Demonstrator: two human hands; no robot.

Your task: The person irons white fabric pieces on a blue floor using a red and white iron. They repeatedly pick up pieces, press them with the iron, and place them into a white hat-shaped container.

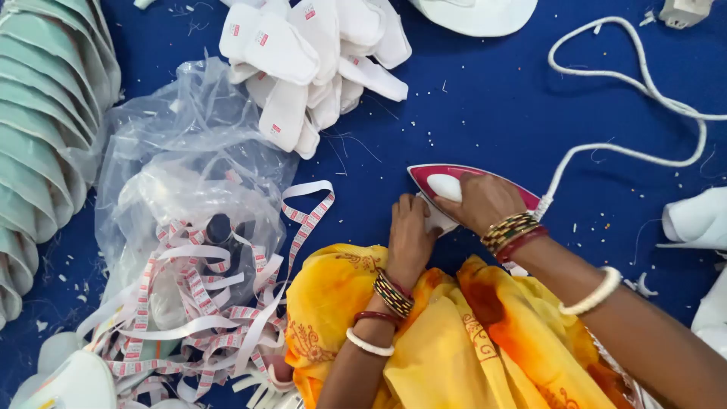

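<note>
My right hand (pixel 483 201) grips the white handle of a red-and-white clothes iron (pixel 433 179), which rests on the blue cloth surface (pixel 485 98). My left hand (pixel 410 235) lies flat beside the iron, pressing down a small white fabric piece (pixel 438 221) that is mostly hidden under the iron and my fingers. Both wrists wear bangles. The iron's white cord (pixel 628 87) loops away to the upper right.
A pile of white fabric pieces with red tags (pixel 310 60) lies at the top. A clear plastic bag (pixel 189 167) and tangled white label ribbon (pixel 204 303) sit at left. Stacked pale green pieces (pixel 45 129) fill the far left. Yellow-orange cloth (pixel 424 333) covers my lap.
</note>
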